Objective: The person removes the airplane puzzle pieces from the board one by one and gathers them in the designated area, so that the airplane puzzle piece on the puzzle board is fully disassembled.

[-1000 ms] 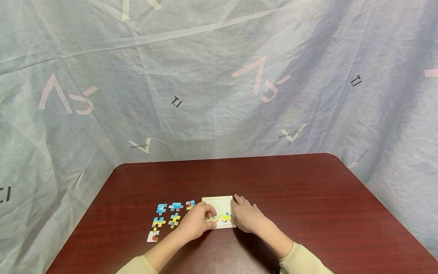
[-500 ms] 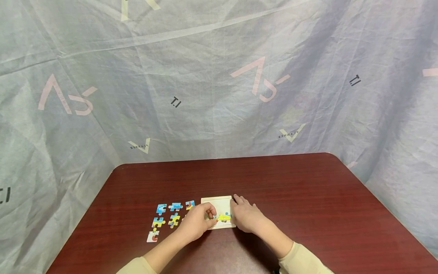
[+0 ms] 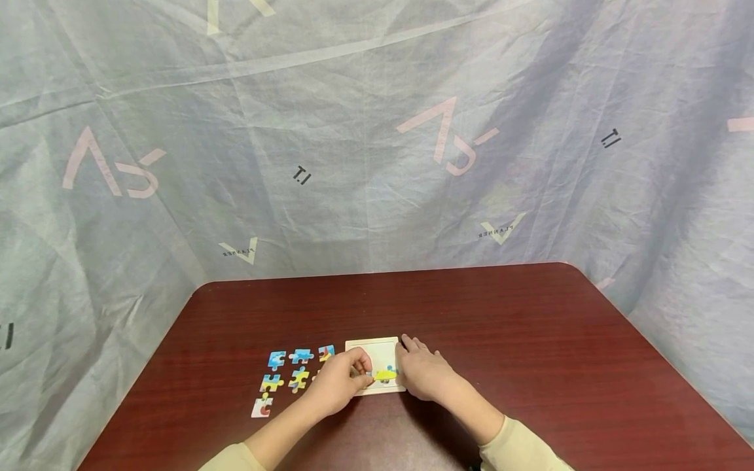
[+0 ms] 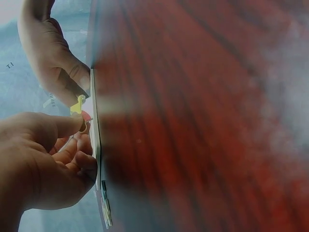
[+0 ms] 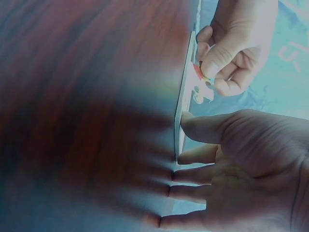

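In the head view my left hand [image 3: 336, 384] is over the left part of a shallow pale wooden puzzle tray [image 3: 374, 341]. Thumb and fingertips pinch a jigsaw piece [image 4: 86, 115], which shows red in the left wrist view. Beside it a yellow part [image 3: 385, 375] sticks up, tilted, from the tray; whether it belongs to the same piece I cannot tell. Straight-fingered, my right hand [image 3: 425, 373] rests along the tray's right edge, its thumb [image 5: 200, 129] touching the rim and the other fingers reaching the table. My left hand hides the tray's lower left corner.
Left of the tray, several loose jigsaw pieces lie in rows, among them a blue one [image 3: 302, 356], a yellow-and-blue one [image 3: 299, 379] and a white-and-red one [image 3: 262, 407]. The dark red table [image 3: 501, 314] ends at a hanging grey cloth [image 3: 365, 196].
The left fingers have shifted slightly at the tray, still pinching the piece, and the yellow part has changed its tilt. The right hand has stayed at the tray's right edge.
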Available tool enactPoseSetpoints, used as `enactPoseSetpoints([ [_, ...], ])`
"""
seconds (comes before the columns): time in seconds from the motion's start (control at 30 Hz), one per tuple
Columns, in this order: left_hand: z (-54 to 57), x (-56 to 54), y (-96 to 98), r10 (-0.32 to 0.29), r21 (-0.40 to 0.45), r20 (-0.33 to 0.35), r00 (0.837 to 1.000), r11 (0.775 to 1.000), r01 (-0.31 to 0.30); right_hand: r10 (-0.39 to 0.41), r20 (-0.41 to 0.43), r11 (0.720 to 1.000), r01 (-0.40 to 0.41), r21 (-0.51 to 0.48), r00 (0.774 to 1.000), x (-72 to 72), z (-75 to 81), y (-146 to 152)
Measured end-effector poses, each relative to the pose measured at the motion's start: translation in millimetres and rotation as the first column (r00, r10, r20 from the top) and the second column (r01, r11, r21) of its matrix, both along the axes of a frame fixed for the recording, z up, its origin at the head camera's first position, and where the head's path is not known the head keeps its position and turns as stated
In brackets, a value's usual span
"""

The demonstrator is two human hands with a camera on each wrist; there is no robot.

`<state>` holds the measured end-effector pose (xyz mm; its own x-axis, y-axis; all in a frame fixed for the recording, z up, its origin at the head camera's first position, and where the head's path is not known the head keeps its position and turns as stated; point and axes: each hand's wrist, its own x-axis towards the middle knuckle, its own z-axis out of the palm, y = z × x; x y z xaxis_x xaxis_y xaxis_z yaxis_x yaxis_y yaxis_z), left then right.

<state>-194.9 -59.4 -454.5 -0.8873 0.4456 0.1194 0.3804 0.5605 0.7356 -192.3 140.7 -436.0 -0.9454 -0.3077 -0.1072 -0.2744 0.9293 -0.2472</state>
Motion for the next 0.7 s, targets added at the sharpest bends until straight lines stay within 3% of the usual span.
enactPoseSetpoints([
  [0.33,-2.4,1.1,-3.4,0.02,0.068,0.077,0.997,0.997,-0.025,0.001,0.013,1.0,-0.001,-0.001,1.0,0.3,1.0,0],
  [0.7,-3.5,3.8,-11.8,0.04,0.135,0.114,0.993,0.989,-0.055,0.015,0.007,1.0,-0.015,-0.007,1.0,1.0,1.1,2],
])
